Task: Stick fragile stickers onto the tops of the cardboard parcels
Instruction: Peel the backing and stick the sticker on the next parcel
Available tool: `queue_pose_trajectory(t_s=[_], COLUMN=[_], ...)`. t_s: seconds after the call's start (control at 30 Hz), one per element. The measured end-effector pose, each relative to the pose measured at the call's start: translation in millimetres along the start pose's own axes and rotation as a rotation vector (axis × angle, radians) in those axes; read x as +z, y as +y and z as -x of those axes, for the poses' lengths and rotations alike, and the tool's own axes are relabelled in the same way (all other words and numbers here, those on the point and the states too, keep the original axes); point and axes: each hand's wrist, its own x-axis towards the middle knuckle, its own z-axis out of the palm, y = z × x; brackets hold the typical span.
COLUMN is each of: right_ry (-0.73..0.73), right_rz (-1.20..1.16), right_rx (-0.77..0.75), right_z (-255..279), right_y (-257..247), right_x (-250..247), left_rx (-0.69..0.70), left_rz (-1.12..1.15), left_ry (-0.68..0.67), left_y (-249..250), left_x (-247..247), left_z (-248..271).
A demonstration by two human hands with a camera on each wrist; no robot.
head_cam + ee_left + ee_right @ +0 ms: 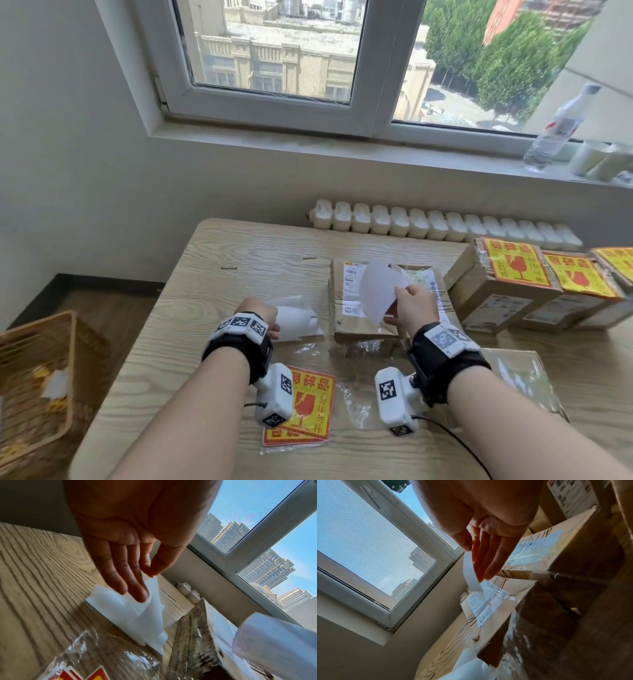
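My right hand (400,299) (471,550) pinches a fragile sticker (376,294) (471,574) between thumb and fingers, its white back towards me. It hangs curled just above a plain cardboard parcel (346,318) (496,615) with a shipping label at the table's middle. My left hand (272,327) (150,574) pinches a corner of the white backing paper (298,322) (137,614), whose lower end touches the table left of that parcel. A bag of red and yellow fragile stickers (308,407) lies near the front edge. Three parcels (513,284) at the right carry stickers on top.
A wicker basket (37,377) holding scraps stands on the floor to the left. Another parcel (524,377) sits at the front right, with loose clear plastic (356,401) beside the sticker bag. Beyond the wooden table (239,260) is a radiator (445,226); a bottle (558,130) stands on the sill.
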Motion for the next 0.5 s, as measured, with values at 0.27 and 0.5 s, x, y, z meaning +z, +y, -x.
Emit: queue_pose_trajectory(t_s=[0.27,0.5], right_ry=[-0.08,-0.114], right_rz=[-0.048,-0.066], right_rx=[-0.065,-0.148], right_z=[14,21], right_y=[-7,-22], right_x=[-5,-23], left_rx=[0.158,0.172], left_rz=[-0.123,-0.188], left_ry=[-0.08,0.037], left_y=[12,23], left_x=[17,10], left_z=[20,37])
